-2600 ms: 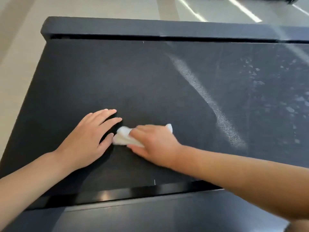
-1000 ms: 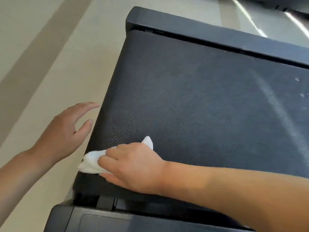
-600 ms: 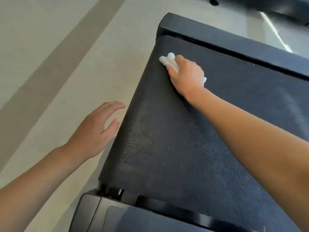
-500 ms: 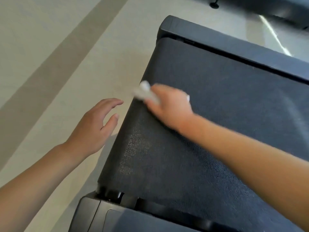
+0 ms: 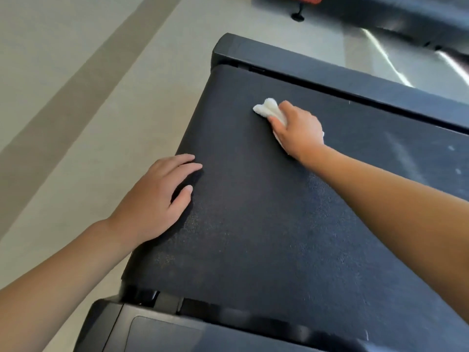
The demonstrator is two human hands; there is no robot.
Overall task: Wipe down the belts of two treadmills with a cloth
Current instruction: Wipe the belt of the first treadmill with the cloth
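A black treadmill belt (image 5: 253, 224) fills most of the view. My right hand (image 5: 298, 129) presses a small white cloth (image 5: 269, 110) onto the belt near its far side, fingers curled over the cloth, most of which is hidden under the palm. My left hand (image 5: 157, 199) lies at the belt's left end with fingers spread and nothing in it. Pale dusty streaks (image 5: 406, 158) mark the belt at the right.
The black far side rail (image 5: 330, 72) borders the belt, and the near side rail (image 5: 203, 329) runs along the bottom. Beige floor (image 5: 88, 97) lies off the belt's end at left. Another dark machine with a red part (image 5: 380, 13) stands at the top right.
My right hand has swept the cloth along the belt's left end and now holds it farther right, near the far rail. My left hand came from above the floor onto the belt's end.
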